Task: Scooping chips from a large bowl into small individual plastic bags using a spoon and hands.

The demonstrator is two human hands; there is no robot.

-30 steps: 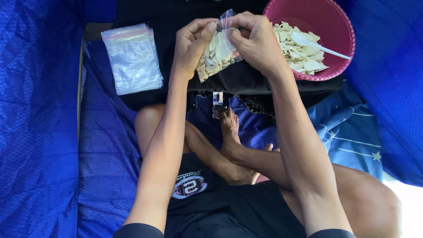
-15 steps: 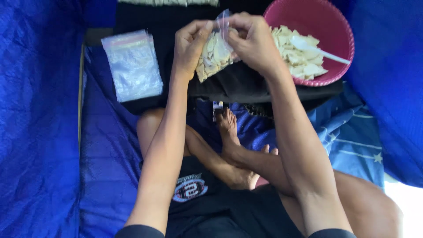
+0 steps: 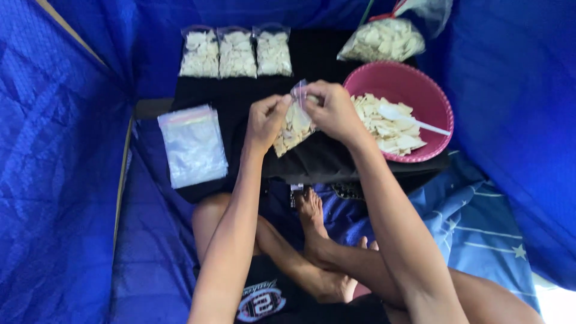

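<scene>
Both my hands pinch the top edge of a small clear zip bag (image 3: 293,127) filled with pale chips. My left hand (image 3: 265,120) grips its left side and my right hand (image 3: 332,110) its right side, above a black cloth-covered surface (image 3: 318,60). Just right of my right hand sits a pink round bowl (image 3: 435,102) holding more pale chips and a white spoon (image 3: 411,119).
Three filled small bags (image 3: 236,53) lie in a row at the back of the black surface. A larger bag of chips (image 3: 381,39) rests behind the bowl. A stack of empty clear bags (image 3: 192,146) lies at the left. Blue fabric walls surround; my crossed legs are below.
The view has tilted up, bringing the row of filled bags and the large bag into sight. My hands keep holding the small bag at its top edge.
</scene>
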